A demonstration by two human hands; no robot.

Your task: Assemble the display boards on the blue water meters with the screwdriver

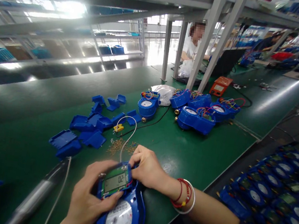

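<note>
A blue water meter (140,214) with a round white dial sits in front of me at the bench edge. Its upper housing holds a green circuit board (104,188) whose small display reads about "02". My left hand (89,192) is wrapped around the housing's left side, thumb across the board's lower edge. At the upper right corner of the board, the fingers of my right hand (145,167) are pinched together; whatever is between them is hidden. A thin white cable (122,149) loops up behind the board.
Small brass-coloured screws (118,145) lie scattered beyond the meter, near blue plastic covers (92,120) and a yellow piece (118,127). A silver cylindrical tool (38,191) lies left. More wired meters (197,118), metal posts (166,51) and a person (192,47) are farther back.
</note>
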